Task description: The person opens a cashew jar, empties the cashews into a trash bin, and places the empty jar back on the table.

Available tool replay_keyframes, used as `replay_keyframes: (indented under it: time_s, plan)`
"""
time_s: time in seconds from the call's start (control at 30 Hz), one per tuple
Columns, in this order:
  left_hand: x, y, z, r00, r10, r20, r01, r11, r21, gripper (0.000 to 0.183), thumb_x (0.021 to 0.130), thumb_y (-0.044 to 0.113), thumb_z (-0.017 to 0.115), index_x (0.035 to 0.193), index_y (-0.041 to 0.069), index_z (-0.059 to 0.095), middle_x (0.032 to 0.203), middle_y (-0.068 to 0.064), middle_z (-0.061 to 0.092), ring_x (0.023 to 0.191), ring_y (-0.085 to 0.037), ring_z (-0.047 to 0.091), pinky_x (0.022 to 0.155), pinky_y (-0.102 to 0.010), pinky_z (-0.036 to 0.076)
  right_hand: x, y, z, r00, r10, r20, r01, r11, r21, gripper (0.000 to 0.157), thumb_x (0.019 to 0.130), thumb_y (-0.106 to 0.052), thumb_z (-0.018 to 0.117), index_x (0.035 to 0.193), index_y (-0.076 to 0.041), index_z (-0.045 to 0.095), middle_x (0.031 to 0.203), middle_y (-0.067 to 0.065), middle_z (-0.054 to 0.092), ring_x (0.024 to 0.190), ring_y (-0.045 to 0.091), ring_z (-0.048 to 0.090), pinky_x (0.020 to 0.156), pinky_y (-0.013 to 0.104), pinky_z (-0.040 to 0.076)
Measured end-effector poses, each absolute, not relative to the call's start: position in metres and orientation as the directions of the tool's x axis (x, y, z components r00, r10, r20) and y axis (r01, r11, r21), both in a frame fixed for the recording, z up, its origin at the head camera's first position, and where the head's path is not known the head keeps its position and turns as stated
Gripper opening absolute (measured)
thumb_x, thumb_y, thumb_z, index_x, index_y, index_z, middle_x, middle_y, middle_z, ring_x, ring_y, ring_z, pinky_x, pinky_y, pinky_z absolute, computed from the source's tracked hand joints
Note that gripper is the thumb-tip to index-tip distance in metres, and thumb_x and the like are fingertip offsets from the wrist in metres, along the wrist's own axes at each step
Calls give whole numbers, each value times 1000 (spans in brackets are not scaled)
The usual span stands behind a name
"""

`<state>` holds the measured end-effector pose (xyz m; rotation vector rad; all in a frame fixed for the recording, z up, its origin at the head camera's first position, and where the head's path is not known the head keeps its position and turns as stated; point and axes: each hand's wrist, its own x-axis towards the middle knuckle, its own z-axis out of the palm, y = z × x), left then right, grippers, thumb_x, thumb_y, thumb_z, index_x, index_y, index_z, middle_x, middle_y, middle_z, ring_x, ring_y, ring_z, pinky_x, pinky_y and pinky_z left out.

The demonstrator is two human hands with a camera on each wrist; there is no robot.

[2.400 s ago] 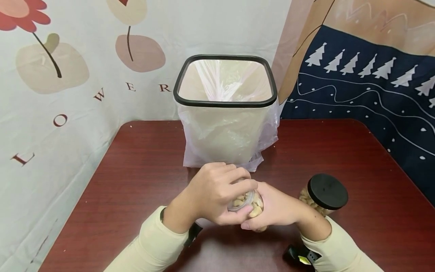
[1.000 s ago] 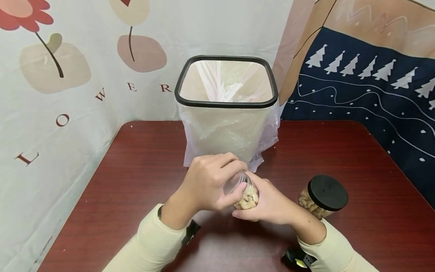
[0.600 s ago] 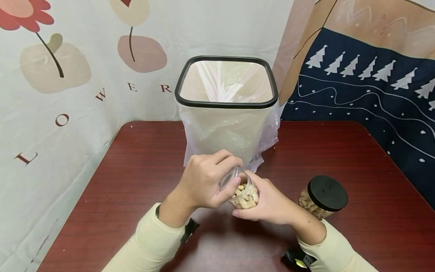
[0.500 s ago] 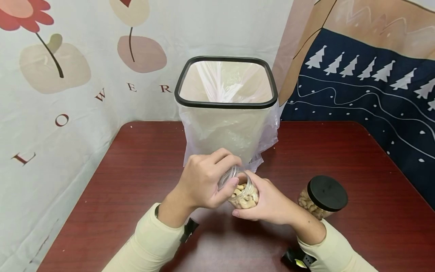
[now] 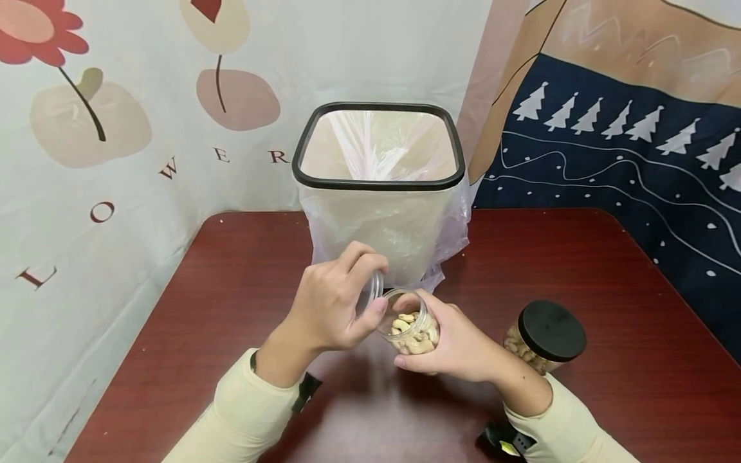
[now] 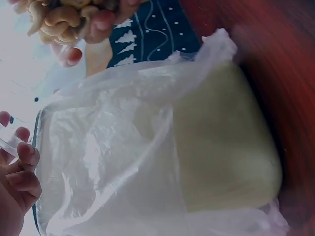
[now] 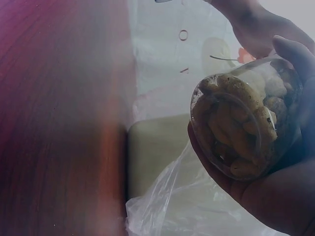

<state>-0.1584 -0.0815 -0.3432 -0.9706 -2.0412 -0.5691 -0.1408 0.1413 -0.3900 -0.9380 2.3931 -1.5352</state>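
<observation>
A clear jar of cashews [image 5: 415, 331] is gripped in my right hand [image 5: 457, 341], its mouth uncovered and tilted to the left. My left hand [image 5: 327, 302] pinches a clear round lid [image 5: 375, 287] by its edge, just left of the jar's mouth. In the right wrist view the jar's bottom [image 7: 231, 132] faces the camera, with cashews showing through and fingers wrapped round the side. The left wrist view catches cashews [image 6: 61, 22] at the top, with the left fingertips at the left edge.
A trash bin [image 5: 382, 225] with a black rim and a pale plastic liner stands on the red-brown table [image 5: 231, 270] behind the hands. A second jar with a black lid [image 5: 551, 331] stands at the right, beside the right forearm. Printed cloth hangs behind the table.
The left hand has lifted the lid off the jar and moved it left and up, baring the jar's mouth and the cashews. The right hand still holds the jar.
</observation>
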Motion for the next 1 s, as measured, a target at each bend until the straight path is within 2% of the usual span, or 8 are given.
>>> replay_keyframes:
  time_s: [0.17,0.33,0.57,0.87,1.0]
  plan:
    - [-157,-89,-350,-463,465,755,801,585,132,39,84,38,47,108,9,57,102,-6,57,62,-16,57,48,-30,47,-141,143,-390,-800,-560,216,-440,303,-845,60,72,-23,89,122,-25,55,110,-9,67,93,8,65,79,24,55]
    - [-155,-98,-355,-512,487,708,800,571,186,40,83,36,51,113,8,54,107,-7,55,72,-18,57,59,-32,50,-141,143,-389,-802,-557,215,-441,310,-842,60,72,-25,88,122,-25,55,110,-10,67,96,8,64,83,23,53]
    - [-151,-109,-361,-533,518,669,803,559,207,44,84,35,62,116,8,52,113,-7,54,94,-19,59,78,-36,52,-140,143,-386,-806,-550,220,-443,312,-841,60,71,-25,88,122,-25,56,110,-11,68,97,8,65,84,23,53]
    - [-147,-119,-369,-589,558,585,785,568,249,46,85,33,69,122,10,56,124,-5,55,111,-19,59,97,-34,48,-141,143,-386,-805,-547,231,-456,320,-831,61,71,-25,89,122,-24,55,111,-10,67,99,8,64,85,23,52]
    - [-147,-123,-374,-606,573,552,782,553,286,48,82,29,74,124,13,58,129,-6,58,116,-19,60,101,-33,48,-141,144,-387,-806,-545,232,-460,330,-824,61,71,-26,89,123,-24,55,111,-12,67,99,8,64,85,23,52]
